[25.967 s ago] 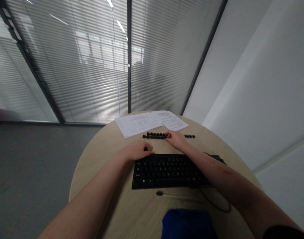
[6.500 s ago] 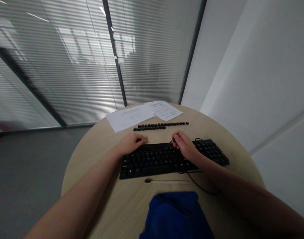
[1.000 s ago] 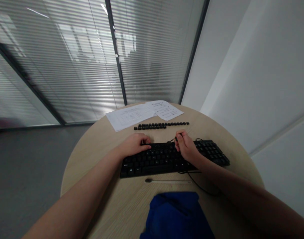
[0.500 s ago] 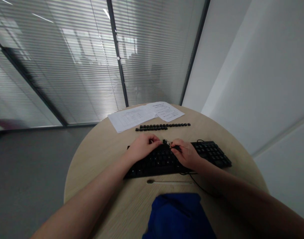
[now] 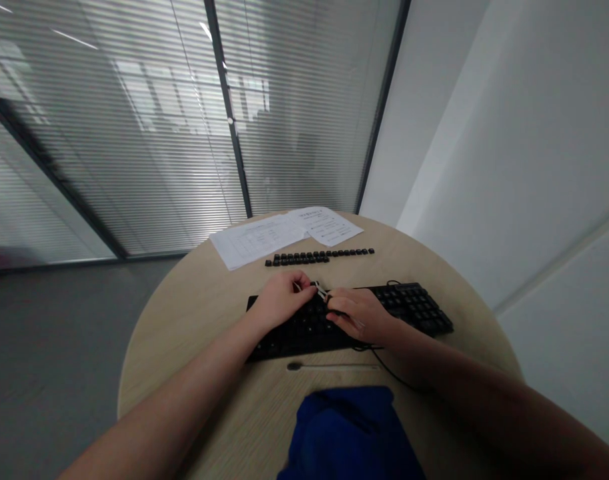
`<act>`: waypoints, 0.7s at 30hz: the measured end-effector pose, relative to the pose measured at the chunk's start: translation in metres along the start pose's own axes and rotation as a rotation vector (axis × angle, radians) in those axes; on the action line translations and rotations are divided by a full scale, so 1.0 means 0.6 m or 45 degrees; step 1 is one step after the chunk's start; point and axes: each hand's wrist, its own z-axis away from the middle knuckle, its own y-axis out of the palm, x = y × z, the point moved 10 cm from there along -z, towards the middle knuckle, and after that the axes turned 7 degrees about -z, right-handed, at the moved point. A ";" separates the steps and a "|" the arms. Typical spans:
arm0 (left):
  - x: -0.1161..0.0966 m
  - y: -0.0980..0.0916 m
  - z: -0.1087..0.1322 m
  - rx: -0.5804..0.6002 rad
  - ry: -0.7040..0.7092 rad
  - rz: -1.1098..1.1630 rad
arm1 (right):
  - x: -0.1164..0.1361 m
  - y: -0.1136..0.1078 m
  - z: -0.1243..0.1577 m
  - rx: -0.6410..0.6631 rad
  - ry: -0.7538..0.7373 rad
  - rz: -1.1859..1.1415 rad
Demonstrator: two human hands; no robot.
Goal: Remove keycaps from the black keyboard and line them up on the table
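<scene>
A black keyboard point(image 5: 304, 339) lies on the round table under both my hands. My right hand point(image 5: 359, 312) is closed around what looks like a keycap puller point(image 5: 321, 291), whose thin, light prongs point left towards my other hand. My left hand point(image 5: 284, 299) hovers over the upper left keys, thumb and forefinger pinched near the prong tips. Whatever those fingers hold is too small to make out. Behind the keyboard, several loose black keycaps point(image 5: 304, 259) are lined up in two rows.
Printed paper sheets point(image 5: 264, 240) lie at the far side of the wooden table point(image 5: 184, 313). A thin brush-like stick point(image 5: 334, 367) rests in front of the keyboard, near its black cable point(image 5: 394, 379). Blue cloth point(image 5: 354, 433) shows at the bottom. Blinds and a white wall stand beyond.
A black keycap showed at the prong tips between my hands; now it is not clearly visible. My right hand has moved closer to the left, and the puller is turned. The view has shifted slightly.
</scene>
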 end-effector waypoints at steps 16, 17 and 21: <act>0.013 -0.035 -0.007 -0.109 -0.015 0.275 | -0.030 -0.052 0.011 -0.357 0.189 -0.095; 0.012 -0.034 -0.007 -0.088 -0.005 0.292 | -0.033 -0.053 0.010 -0.365 0.211 -0.061; 0.001 -0.008 -0.004 0.072 0.041 0.394 | -0.037 -0.057 0.008 -0.399 0.231 0.060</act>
